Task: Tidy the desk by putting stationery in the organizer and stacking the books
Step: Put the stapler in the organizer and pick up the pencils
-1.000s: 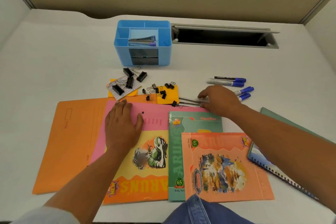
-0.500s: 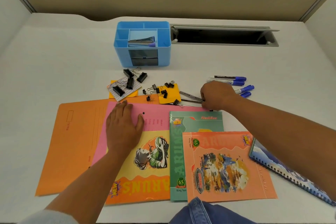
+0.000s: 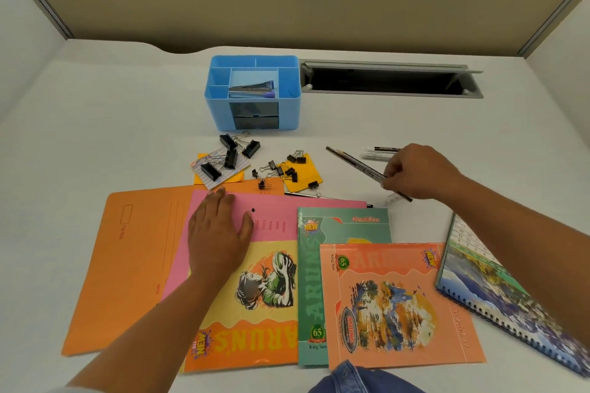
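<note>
**Pencils coming up off the worktop in the right hand**

Head view.
- The right hand (image 3: pixel 418 174) is pinching a thin bundle of pencils (image 3: pixel 352 162), with the tips pointing toward 10 o'clock. Half a second ago the bundle was lying flat under that hand's fingers. Now it is angling up and appears to be clearing the worktop (image 3: pixel 95 137).
- Judgement: the pick-up is finishing, and the carry to the organizer is coming next.
- The blue organizer (image 3: pixel 220 112) is sitting at about 11 o'clock from the right hand, well apart. A stapler (image 3: pixel 252 91) is already lying in its centre compartment.
- The left hand (image 3: pixel 217 233) is lying flat with straight fingers on the pink folder (image 3: pixel 287 217), gripping nothing. It is sitting where it was a second ago.
- The markers (image 3: pixel 380 151) are lying at 11 o'clock, just beyond the right hand.
- The binder clips (image 3: pixel 230 153) are lying scattered at 6 o'clock of the organizer.
- The notebooks (image 3: pixel 392 303) are lying spread along the near edge and are not yet being stacked.
</note>
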Motion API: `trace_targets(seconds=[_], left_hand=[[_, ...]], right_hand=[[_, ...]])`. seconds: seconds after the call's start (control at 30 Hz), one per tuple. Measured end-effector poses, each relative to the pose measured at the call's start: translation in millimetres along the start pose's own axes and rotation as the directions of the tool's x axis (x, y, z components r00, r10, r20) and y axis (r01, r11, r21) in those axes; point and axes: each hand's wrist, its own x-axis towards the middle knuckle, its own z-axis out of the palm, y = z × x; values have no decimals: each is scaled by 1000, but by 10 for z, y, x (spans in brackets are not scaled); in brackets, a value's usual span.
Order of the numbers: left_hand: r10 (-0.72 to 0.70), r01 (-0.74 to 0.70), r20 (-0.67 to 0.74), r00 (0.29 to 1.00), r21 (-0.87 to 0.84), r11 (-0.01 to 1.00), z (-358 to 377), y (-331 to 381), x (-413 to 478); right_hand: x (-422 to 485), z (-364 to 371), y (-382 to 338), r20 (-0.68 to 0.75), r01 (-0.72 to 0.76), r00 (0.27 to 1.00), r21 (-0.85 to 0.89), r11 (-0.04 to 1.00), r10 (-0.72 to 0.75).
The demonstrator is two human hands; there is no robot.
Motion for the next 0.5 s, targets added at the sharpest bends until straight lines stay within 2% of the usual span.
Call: trace_targets(seconds=[0.03,0.1,0.17,0.23,0.3,0.37,0.43,0.5], left_hand=[[5,-6,8,1000,14,1000,-17,1,12],[45,-45,20,999,41,998,-97,34,41],[112,-112,8,994,3,994,-226,138,53],[135,-134,-3,991,-169,976,-420,366,42],[33,-9,48,998,-428,904,-636,655,60],[-85,185,181,980,-652,735,-810,900,123],[-78,289,302,950,-760,582,-922,1064,179],[-37,324,351,936,-812,486,-1010,1178,190]], right_hand=[[-64,-1,-9,28,-19,1000,182,983,14],[-224,32,-73,93,-89,995,511,855,48],[-378,95,-147,159,-171,984,671,722,85],[-505,170,-228,194,-188,979,732,655,64],[-613,244,-321,207,-180,978,768,614,28],[-701,310,-413,212,-173,977,793,584,1],[-762,357,-503,213,-157,976,805,572,-32],[-811,390,-578,197,-110,977,799,591,-86]])
